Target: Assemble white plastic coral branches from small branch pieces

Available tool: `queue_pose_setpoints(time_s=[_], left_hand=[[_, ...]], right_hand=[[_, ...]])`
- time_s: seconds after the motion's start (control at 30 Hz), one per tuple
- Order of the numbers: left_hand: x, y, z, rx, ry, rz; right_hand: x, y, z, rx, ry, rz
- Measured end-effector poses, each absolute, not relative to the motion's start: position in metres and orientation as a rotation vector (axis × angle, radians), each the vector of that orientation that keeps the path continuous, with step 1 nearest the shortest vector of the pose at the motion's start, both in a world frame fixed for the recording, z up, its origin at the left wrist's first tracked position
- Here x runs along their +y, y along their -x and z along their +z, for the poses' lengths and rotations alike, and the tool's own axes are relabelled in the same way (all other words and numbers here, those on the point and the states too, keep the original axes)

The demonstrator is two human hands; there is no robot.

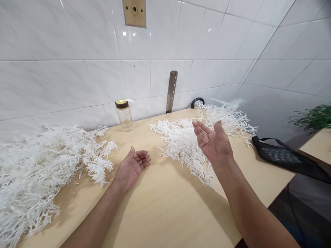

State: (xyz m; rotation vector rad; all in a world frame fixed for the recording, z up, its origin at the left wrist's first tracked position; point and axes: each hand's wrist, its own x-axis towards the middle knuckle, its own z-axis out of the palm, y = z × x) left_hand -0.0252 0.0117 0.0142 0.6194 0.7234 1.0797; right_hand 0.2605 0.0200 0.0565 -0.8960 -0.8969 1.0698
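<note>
My left hand (132, 168) is over the table's middle, palm turned up and inward, fingers loosely curved and holding nothing. To its left spreads a large heap of white branching plastic sprigs (38, 168). My right hand (213, 141) is raised, palm facing up with thumb and fingers apart, and nothing lies in it. Beside and behind that hand is a smaller pile of white sprigs (181, 141). Farther back on the right, more white sprigs (222, 117) form another bunch. Whether the right hand touches the sprigs behind it, I cannot tell.
A clear bottle (125, 119) with a dark and yellow lid stands near the tiled wall. Behind the tan table (155, 213) a metal strip (171, 91) rises upright. A black ring-shaped object (194, 102), a black mesh item (281, 155) and green sprigs (317, 117) are to the right.
</note>
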Motion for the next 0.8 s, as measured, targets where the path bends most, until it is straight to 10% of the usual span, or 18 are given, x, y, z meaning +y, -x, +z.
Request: queue_pose_setpoints(time_s=[0.8], left_hand=[[0.004,0.081,0.077,2.261,-2.173,-0.030]], right_hand=[[-0.011,-0.156,-0.008,-1.741,1.222,1.464]])
